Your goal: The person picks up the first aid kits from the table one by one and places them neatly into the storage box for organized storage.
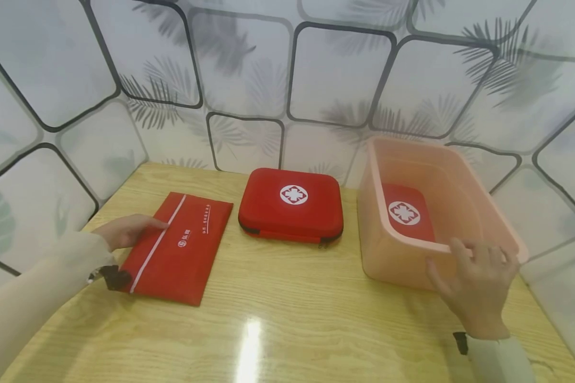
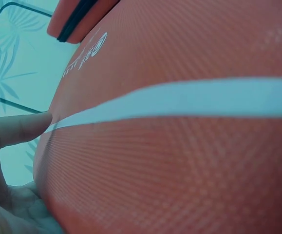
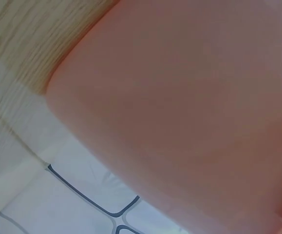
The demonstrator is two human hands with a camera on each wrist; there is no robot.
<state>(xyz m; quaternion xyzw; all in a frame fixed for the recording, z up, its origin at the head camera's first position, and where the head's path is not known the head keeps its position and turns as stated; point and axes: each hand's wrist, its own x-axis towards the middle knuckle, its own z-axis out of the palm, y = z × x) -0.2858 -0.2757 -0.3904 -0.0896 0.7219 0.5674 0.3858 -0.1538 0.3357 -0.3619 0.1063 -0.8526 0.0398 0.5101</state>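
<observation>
Pale wall panels printed with grey palm fronds and dark rounded outlines close in a light wooden counter [image 1: 287, 330] on three sides.

On the left part of the counter lies a flat red pouch [image 1: 177, 247] with a white stripe and small white lettering. The left hand [image 1: 124, 231] rests at the pouch's far left edge, fingers stretched along that edge and touching the fabric; its grip is loose, not clenched round anything. The left wrist view shows the same pouch [image 2: 179, 161] very close, the white stripe crossing the red weave, with a straight finger [image 2: 19, 129] lying against its edge and the palm just below.

A red zippered first-aid case [image 1: 291, 205] with a white cross emblem sits at the middle of the counter, just right of the pouch and apart from it.

To the right stands a translucent pink plastic bin [image 1: 465, 175]. A second red first-aid case [image 1: 407, 213] with the same emblem lies flat on the bin's floor. The right hand [image 1: 476, 287] is at the bin's near wall, fingers hooked over the rim and thumb against the outside, so its grip grasps the bin's edge. The right wrist view is filled by the bin's pink wall [image 3: 189, 107], with a strip of the counter [image 3: 28, 34] and the patterned wall beside it.
</observation>
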